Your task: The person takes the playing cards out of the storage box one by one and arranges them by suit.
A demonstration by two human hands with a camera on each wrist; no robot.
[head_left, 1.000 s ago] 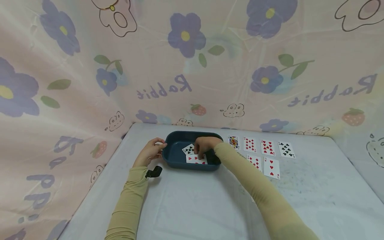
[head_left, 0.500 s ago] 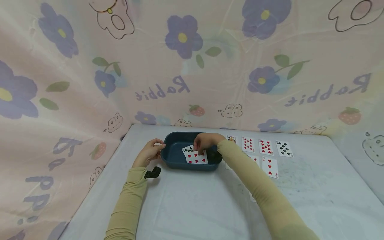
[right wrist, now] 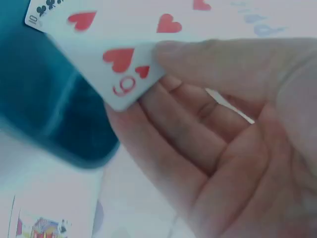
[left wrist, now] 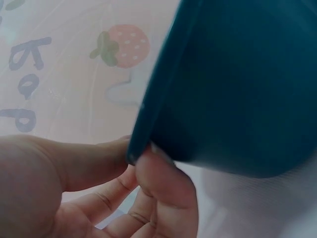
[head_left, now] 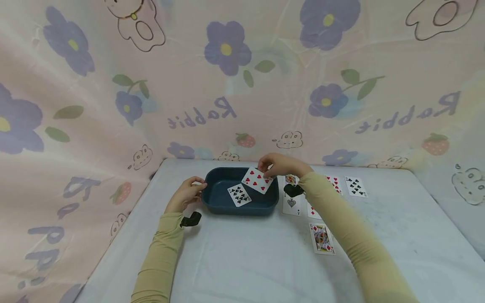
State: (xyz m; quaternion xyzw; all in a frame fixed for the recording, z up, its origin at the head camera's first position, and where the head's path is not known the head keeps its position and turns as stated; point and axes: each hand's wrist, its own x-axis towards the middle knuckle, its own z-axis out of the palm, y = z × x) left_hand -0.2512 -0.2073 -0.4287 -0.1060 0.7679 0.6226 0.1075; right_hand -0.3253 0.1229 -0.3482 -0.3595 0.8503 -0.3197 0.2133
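A person's right hand (head_left: 278,165) pinches a nine of hearts (head_left: 257,180) by its corner between thumb and fingers, lifting it tilted above the far right rim of a dark blue tray (head_left: 216,206). A ten of clubs (head_left: 239,195) lies face up inside the tray. The left hand (head_left: 185,194) grips the tray's left edge, thumb and fingers curled on the rim. More cards lie face up on the white table (head_left: 242,261) to the right

Face-up cards (head_left: 356,187) on grey table (head_left: 246,261), floral cloth backdrop (head_left: 242,75)
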